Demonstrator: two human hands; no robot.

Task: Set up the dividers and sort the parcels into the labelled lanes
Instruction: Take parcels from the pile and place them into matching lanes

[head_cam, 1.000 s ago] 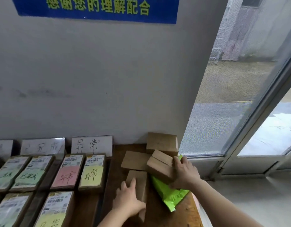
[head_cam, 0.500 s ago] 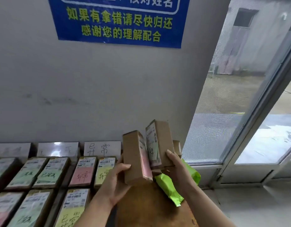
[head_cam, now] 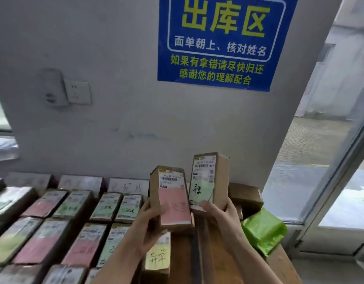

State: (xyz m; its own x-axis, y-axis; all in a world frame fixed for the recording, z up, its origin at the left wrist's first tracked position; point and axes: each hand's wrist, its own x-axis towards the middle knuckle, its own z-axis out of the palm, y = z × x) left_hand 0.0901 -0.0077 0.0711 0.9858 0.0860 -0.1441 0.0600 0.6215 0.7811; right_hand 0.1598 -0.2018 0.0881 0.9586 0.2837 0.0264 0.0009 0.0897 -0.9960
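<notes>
Left hand (head_cam: 148, 226) grips the pink-noted parcel (head_cam: 170, 193), right hand (head_cam: 224, 212) the green-noted parcel (head_cam: 207, 177), both upright above the worktop (head_cam: 281, 267). Risk: the former's handwriting (barely legible) may be misread, misrouting it.

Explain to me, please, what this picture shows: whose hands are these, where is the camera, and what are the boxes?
No machine here: a camera worn on a person's head looks forward and down at two bare hands. The left hand grips a brown cardboard box with a pink note; the right hand grips a brown cardboard box with a pale green note. Both stand upright, labels facing the camera. Below is a brown wooden table. At the left lie rows of labelled parcels before white handwritten lane cards; at the right, a bright green plastic bag and plain brown boxes.
</notes>
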